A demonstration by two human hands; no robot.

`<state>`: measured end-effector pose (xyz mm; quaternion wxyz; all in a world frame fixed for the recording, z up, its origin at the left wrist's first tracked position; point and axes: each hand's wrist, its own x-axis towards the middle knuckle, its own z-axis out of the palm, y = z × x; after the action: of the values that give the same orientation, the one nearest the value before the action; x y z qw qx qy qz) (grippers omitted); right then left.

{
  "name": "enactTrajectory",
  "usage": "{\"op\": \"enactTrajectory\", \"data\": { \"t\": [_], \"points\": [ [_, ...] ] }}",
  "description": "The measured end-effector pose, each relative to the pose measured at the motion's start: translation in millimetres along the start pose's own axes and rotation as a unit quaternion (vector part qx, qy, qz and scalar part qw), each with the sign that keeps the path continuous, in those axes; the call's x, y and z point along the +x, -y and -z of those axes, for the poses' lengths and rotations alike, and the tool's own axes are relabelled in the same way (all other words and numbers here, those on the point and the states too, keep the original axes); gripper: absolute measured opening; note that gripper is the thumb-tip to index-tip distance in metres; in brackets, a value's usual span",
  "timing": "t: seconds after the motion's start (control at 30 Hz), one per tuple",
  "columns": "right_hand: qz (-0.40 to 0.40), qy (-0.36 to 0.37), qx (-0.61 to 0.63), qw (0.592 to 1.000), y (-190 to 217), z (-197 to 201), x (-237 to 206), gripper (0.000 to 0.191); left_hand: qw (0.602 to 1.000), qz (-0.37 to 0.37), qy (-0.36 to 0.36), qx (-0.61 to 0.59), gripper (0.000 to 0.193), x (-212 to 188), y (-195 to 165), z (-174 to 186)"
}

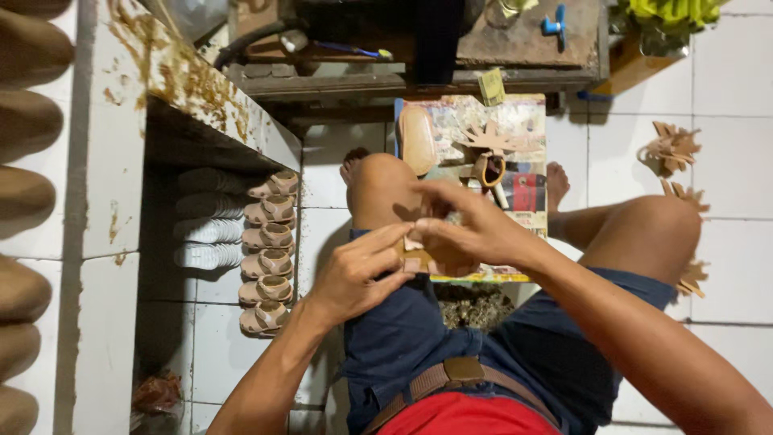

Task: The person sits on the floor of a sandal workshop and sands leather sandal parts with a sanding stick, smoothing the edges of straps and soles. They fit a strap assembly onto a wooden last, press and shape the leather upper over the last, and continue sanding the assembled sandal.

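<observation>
Seated person, head view. Left hand (358, 270) and right hand (467, 225) both pinch small tan sandal piece (419, 259) above lap, frame centre; piece mostly hidden by fingers. Row of small tan sandals (270, 254) on floor at 9 o'clock. Tan insole (417, 138) and star-shaped leather cutouts (491, 138) on printed sheet (515, 121) at 12 o'clock.

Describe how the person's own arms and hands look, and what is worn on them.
Both arms are bare, with no sleeves over the forearms. The left hand and right hand wear no gloves, and no rings, watch or bracelet show. The fingers are uncovered, with no tape or bandage.
</observation>
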<state>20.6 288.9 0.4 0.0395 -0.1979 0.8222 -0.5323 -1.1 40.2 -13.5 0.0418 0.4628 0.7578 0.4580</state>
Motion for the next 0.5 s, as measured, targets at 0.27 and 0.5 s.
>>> {"op": "enactTrajectory", "data": {
  "t": [0.27, 0.5],
  "points": [
    [-0.12, 0.152, -0.201, 0.96, -10, -13, 1, 0.044, 0.999, 0.03, -0.024, -0.008, 0.047, -4, -4, -10],
    [-0.156, -0.336, 0.118, 0.921, 8, -27, -47, 0.06, 0.954, 0.0, -0.291, 0.065, 0.07, 2, -28, -51]
  ]
}}
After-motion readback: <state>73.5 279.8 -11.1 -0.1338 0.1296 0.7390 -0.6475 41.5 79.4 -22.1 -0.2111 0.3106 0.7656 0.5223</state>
